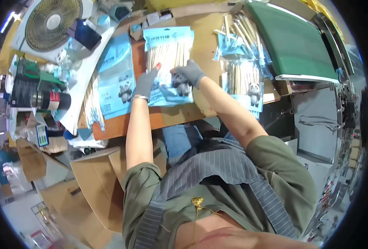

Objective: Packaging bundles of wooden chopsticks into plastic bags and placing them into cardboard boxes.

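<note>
A clear-and-blue plastic bag (167,37) with a panda print lies on the table in front of me, packed with thin pale wooden sticks. My left hand (145,84), in a grey glove with a bare red-nailed fingertip, grips its left side, thumb on top; the other fingers are mostly hidden. From the right, my gloved right hand (191,74) holds the bag's right side, fingers bent over the front near the panda. Left of it lies a flat blue bag (115,79) with the same print. Loose sticks (92,97) lie beside that at the table's left edge.
Another stick-filled panda bag (240,81) lies to the right, below a heap of stick bundles (240,33). A green-topped surface (292,41) stands at far right. A fan (54,23) and black cylinder (51,100) are at left. Cardboard boxes (94,186) stand below the table.
</note>
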